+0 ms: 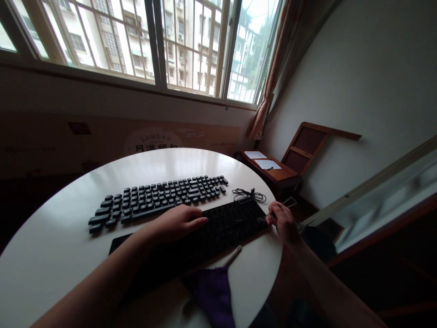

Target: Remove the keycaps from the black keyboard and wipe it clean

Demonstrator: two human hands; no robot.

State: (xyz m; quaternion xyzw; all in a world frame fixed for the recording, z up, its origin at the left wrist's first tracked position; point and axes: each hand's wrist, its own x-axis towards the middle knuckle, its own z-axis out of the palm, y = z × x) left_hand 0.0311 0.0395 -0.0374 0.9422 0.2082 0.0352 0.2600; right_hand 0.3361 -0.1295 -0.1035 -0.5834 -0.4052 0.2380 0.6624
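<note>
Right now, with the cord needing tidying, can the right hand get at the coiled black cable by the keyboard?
Probably yes: the coiled black cable lies on bare table just beyond the right hand, nothing between them. That hand is shut on a thin wire tool, though.

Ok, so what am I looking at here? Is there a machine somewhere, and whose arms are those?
No machine: these are a person's two bare hands, filmed by one camera worn on their head, looking forward and down. On the round white table lie rows of what look like black keycaps, a coiled cable, a purple cloth at the near edge, and a flat black keyboard base. The left hand rests open on that base. The right hand pinches a thin wire tool at the base's right end; what kind of tool is hard to tell.
</note>
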